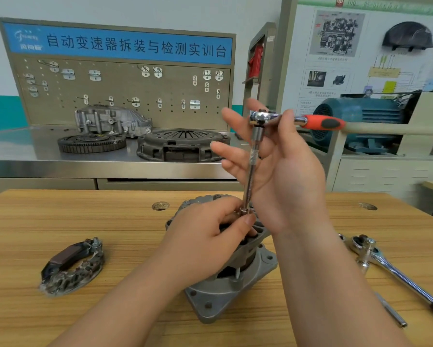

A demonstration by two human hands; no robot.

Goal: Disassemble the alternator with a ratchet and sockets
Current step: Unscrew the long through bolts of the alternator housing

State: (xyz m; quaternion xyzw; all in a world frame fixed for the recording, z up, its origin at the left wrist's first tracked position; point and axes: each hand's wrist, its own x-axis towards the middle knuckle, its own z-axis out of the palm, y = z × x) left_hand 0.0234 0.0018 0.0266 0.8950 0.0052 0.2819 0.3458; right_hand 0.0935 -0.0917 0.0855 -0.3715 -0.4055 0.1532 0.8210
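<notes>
1. The alternator (235, 276) stands upright on its flanged base, near the middle of the wooden bench (85, 216) and close to the front edge.
2. A slim extension bar (250, 171) rises almost straight up from the alternator's top to a ratchet (318, 122) with an orange handle, which points to the right.
3. The left hand (205, 236) rests on top of the alternator. Its fingers (248, 219) are curled and pinch the bar's lower end.
4. The right hand (285, 176) is raised just beside the bar with the palm turned toward it. Its fingers (235, 121) are straight and spread, and one lies across the ratchet's shank near the head without gripping it.
5. A dark, curved rectifier piece (70, 266) lies well to the left of the alternator.
6. A second, chrome ratchet (385, 266) lies on the right, with a thin steel rod (390, 309) near it.
7. Behind is a steel bench (35, 161) that carries a clutch cover (182, 146), a toothed flywheel (91, 142) and a grey housing (110, 121), all under a pegboard (125, 91).
</notes>
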